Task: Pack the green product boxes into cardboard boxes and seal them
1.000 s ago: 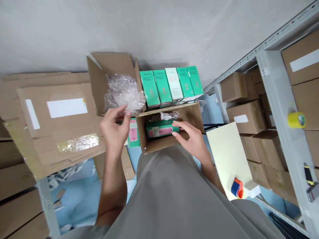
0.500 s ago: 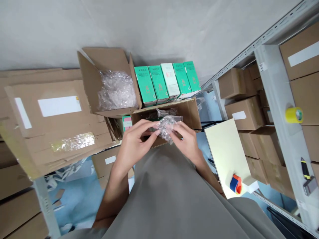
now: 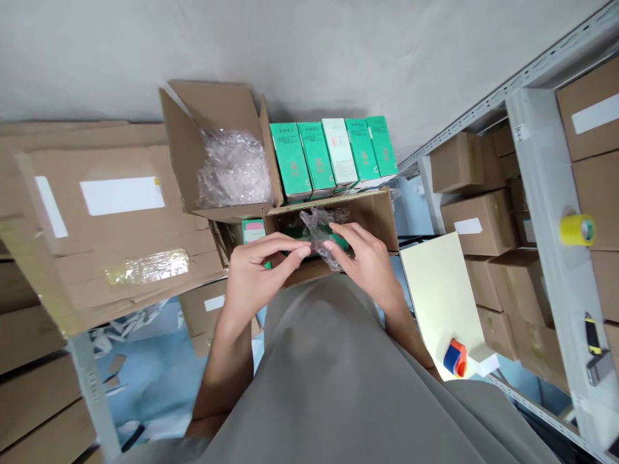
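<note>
A crumpled piece of clear plastic film (image 3: 318, 225) spans the space between my hands, over an open cardboard box (image 3: 377, 216). My left hand (image 3: 258, 270) pinches thumb and forefinger together at the film's left edge. My right hand (image 3: 365, 261) grips the film from the other side, thumb below and fingers above. Under the film, part of a green item shows inside the box, mostly hidden by my hands. Another open box (image 3: 174, 142), holding a heap of clear plastic film (image 3: 235, 169), stands behind and to the left.
Several green cartons (image 3: 290, 161) and a white carton (image 3: 340, 151) stand in a row against the wall. Flattened cardboard (image 3: 126, 248) lies at left. At right are a pale board (image 3: 435, 290) with a blue and orange roll (image 3: 455, 358), shelved boxes (image 3: 478, 222) and yellow tape (image 3: 575, 230).
The bunched film has been spread and lowered toward the box, uncovering green inside it. My hands have moved slightly apart, and the view has shifted a little.
</note>
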Tool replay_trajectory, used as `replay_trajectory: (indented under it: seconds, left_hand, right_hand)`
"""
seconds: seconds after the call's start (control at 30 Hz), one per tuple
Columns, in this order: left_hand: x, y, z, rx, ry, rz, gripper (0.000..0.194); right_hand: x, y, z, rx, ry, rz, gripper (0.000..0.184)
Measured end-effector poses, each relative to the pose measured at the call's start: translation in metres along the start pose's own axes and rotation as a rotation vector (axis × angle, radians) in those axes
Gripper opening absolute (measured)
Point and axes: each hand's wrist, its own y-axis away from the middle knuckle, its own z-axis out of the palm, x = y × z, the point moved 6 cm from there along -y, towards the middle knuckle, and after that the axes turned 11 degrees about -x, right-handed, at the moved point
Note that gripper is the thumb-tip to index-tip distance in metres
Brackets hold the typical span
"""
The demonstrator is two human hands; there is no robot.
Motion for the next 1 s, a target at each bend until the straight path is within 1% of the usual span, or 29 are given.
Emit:
replay_trajectory:
  seconds: [0.07, 0.13, 0.23, 0.3, 0.37, 0.43, 0.53, 0.6, 0.7, 0.77, 0.83, 0.93, 1.0]
  left_hand:
    - [-0.005, -0.001, -0.009, 0.049, -0.021, -0.002, 0.023]
    - [-0.019, -0.007, -0.029, 0.138, -0.039, -0.016, 0.020]
    - [-0.050, -0.027, -0.074, 0.327, -0.082, -0.030, 0.011]
    - [-0.074, -0.049, -0.106, 0.414, -0.217, -0.072, 0.007]
    - [-0.096, -0.074, -0.130, 0.452, -0.385, -0.195, 0.010]
    - [-0.114, -0.099, -0.142, 0.413, -0.499, -0.287, 0.016]
    - [-0.129, -0.129, -0.143, 0.333, -0.616, -0.352, 0.018]
    - [-0.139, -0.145, -0.138, 0.283, -0.663, -0.386, 0.015]
    - [-0.160, -0.166, -0.127, 0.153, -0.672, -0.439, 0.009]
    - [-0.174, -0.180, -0.123, 0.082, -0.671, -0.471, 0.011]
    - [-0.186, -0.190, -0.124, 0.057, -0.719, -0.552, 0.013]
    - [-0.197, -0.202, -0.128, -0.016, -0.830, -0.685, 0.004]
    - [-0.200, -0.207, -0.129, -0.092, -0.870, -0.727, 0.011]
  right_hand:
    - [-0.001, 0.002, -0.001, 0.001, -0.016, -0.016, 0.036]
    - [0.002, 0.004, 0.002, -0.029, -0.005, -0.016, 0.037]
    - [0.009, 0.003, 0.014, -0.118, 0.049, 0.010, 0.035]
    - [0.012, 0.001, 0.020, -0.155, 0.085, 0.031, 0.033]
    - [0.012, -0.001, 0.023, -0.158, 0.108, 0.043, 0.033]
    - [0.008, -0.002, 0.023, -0.144, 0.120, 0.038, 0.034]
    - [0.004, -0.002, 0.021, -0.118, 0.123, 0.018, 0.035]
    - [0.004, -0.001, 0.019, -0.099, 0.116, 0.015, 0.034]
    - [0.005, 0.000, 0.015, -0.074, 0.094, 0.017, 0.033]
    - [0.004, 0.002, 0.013, -0.063, 0.083, 0.009, 0.033]
    - [0.003, 0.004, 0.011, -0.057, 0.078, 0.002, 0.033]
    - [0.001, 0.007, 0.008, -0.055, 0.076, 0.012, 0.033]
    - [0.000, 0.010, 0.008, -0.058, 0.066, 0.019, 0.032]
